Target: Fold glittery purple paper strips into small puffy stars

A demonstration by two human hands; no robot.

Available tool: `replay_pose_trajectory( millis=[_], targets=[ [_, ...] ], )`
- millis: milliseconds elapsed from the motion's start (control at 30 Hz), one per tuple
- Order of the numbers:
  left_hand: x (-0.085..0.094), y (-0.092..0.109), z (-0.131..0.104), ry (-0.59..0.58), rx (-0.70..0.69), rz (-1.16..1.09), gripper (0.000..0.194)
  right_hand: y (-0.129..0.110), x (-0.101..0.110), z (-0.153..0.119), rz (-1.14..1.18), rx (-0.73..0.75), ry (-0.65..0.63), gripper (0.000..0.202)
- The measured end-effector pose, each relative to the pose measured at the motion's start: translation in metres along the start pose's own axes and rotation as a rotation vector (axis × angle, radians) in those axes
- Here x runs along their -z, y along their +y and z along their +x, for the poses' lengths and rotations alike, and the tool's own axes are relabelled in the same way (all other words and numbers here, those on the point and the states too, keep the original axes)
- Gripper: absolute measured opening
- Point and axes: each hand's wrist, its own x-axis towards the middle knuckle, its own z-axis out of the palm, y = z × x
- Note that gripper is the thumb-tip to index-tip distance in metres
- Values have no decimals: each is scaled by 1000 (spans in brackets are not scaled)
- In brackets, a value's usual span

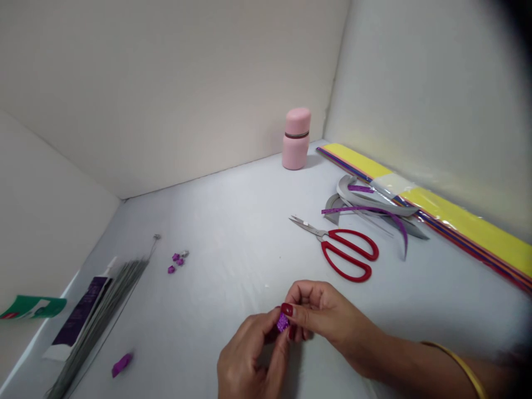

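Note:
Near the bottom centre, my left hand [250, 354] and my right hand [328, 318] meet over a small, shiny purple piece of folded glitter paper [283, 322]. Thumb and fingers of my left hand pinch it from the left. From the right, my right thumb and fingertips close on it, hiding part of its outline. Beyond my right hand lie red-handled scissors [321, 234], with the blades pointing to the upper left. Several tiny purple folded stars [171, 270] sit to the left with a silver one [185, 254].
Purple and grey paper strips [366, 209] curl beside a long plastic-wrapped paper pack [453, 213] at the right. A pink flask [296, 139] stands by the back wall. Grey wires [106, 316], a purple-and-white tube [81, 316] and a rolled purple strip [122, 365] lie left.

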Motion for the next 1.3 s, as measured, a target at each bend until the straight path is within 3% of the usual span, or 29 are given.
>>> replay_pose_trajectory(
  millis=[267,533,833,900,1033,1100,1200,1300],
  targets=[
    [2,7,7,46,-146,198,17,2,-2,-4,-4,16,-54,27],
    [0,14,11,109,-33,137,17,4,-3,-5,-1,31,-64,29],
    [1,14,7,69,89,-55,20,4,0,-3,-47,34,-124,32],
    [1,12,6,63,188,-179,21,4,1,-2,-48,21,-125,33],
    [3,7,7,-22,522,-634,16,5,3,0,-1,-11,-124,31],
    [2,6,9,-80,619,-843,15,5,4,0,13,-14,-129,31],
    [0,3,10,-132,669,-1040,17,5,3,0,54,-18,-129,29],
    [-3,-1,8,-128,648,-1046,16,5,3,-1,76,-17,-130,29]
  ],
)
